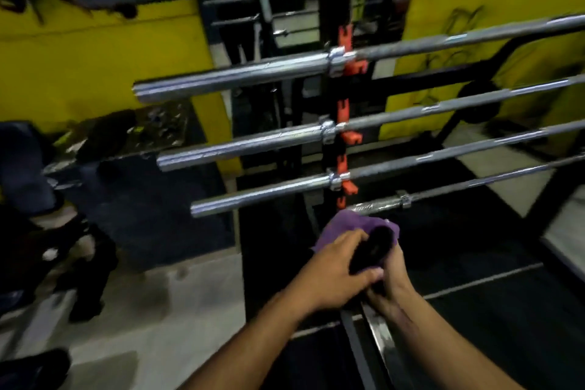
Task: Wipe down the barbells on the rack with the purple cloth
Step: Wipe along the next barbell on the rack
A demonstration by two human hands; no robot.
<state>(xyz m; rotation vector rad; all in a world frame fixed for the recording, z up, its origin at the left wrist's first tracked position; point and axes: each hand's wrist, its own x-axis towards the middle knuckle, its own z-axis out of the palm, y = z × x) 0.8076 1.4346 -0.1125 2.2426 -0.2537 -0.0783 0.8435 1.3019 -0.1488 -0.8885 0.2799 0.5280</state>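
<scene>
Cloth (354, 226), purple, lower centre of frame, wrapped over end of lowest bar (380, 206).
Left hand (332, 275) and right hand (391, 282) touching, both clenched on cloth and a dark object. Five more bars (237, 76) racked above on orange hooks (348, 41).

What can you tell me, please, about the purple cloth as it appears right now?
The purple cloth looks like soft, towel-like fabric, bunched and crumpled rather than spread flat. It sits low in the view, just below the lowest barbell on the rack, near that bar's end; the blur hides whether they touch. Both hands hold it: the left hand curls over it from the left, the right hand grips from the right. A dark patch shows at its middle; what that is cannot be told.
</scene>
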